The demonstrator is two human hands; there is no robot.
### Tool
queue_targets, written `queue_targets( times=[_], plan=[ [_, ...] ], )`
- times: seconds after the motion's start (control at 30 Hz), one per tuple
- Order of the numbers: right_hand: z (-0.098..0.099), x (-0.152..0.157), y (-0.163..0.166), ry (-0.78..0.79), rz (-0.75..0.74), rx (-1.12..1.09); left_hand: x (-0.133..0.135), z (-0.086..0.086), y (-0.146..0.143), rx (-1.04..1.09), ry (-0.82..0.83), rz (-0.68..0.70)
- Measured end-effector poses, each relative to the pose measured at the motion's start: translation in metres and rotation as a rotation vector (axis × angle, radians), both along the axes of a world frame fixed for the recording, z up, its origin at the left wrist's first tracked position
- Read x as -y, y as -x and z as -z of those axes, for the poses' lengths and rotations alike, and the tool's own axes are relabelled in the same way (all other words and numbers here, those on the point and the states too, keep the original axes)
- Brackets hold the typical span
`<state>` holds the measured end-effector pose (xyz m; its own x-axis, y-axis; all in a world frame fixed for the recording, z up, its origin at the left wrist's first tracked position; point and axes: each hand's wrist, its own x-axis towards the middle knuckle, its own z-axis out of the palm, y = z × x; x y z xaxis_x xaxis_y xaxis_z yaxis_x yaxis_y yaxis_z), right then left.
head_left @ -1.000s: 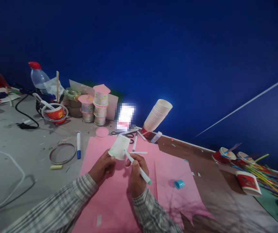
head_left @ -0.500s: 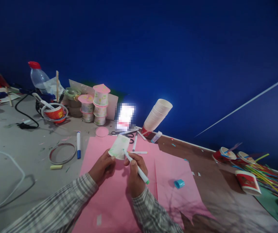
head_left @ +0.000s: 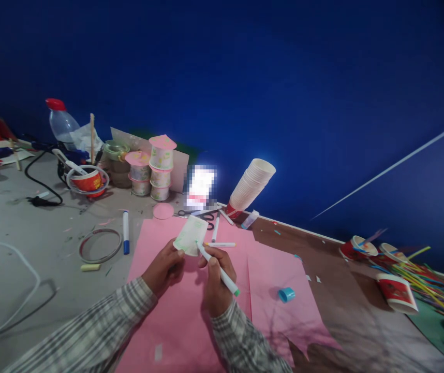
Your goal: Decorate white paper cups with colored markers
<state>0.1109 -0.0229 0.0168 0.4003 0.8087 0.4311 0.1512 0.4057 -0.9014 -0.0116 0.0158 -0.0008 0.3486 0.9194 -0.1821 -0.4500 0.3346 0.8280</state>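
My left hand (head_left: 164, 267) is closed round the bottom of a white paper cup (head_left: 191, 235) with green drawing on its side, holding it tilted over a pink paper sheet (head_left: 191, 311). My right hand (head_left: 215, 277) pinches a white marker with a green end (head_left: 218, 269), and its tip touches the cup's side. Both sleeves are plaid.
More markers (head_left: 126, 231) lie about, with a blue cap (head_left: 286, 295), a pink paper disc (head_left: 163, 211), scissors (head_left: 196, 212) and a wire ring (head_left: 100, 245). A leaning stack of white cups (head_left: 251, 185) stands behind. Decorated cup towers (head_left: 160, 168), a bottle (head_left: 61, 122), cables and red cups with straws (head_left: 396, 292) surround.
The marker tip has shifted slightly on the cup's side; the hands and cup stay in nearly the same place.
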Motion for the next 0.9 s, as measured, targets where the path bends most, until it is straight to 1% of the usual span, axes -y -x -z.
queue_targets(
  times=[0.27, 0.47, 0.57, 0.73, 0.9],
  plan=[
    [0.000, 0.000, 0.000, -0.035, -0.033, 0.024, -0.001, 0.001, 0.001, -0.007, 0.008, -0.003],
    [0.006, -0.001, -0.002, -0.008, 0.002, -0.037, 0.000, -0.003, 0.000, -0.003, 0.021, -0.005],
    [0.002, -0.001, -0.001, 0.008, 0.011, -0.051, 0.000, -0.004, 0.000, 0.006, 0.029, -0.005],
    [-0.009, -0.001, 0.003, 0.021, 0.072, -0.056, 0.000, -0.004, 0.000, 0.015, 0.031, 0.000],
    [-0.008, -0.003, 0.003, 0.016, 0.064, -0.064, 0.000, -0.005, 0.001, 0.024, 0.034, -0.007]
  ],
)
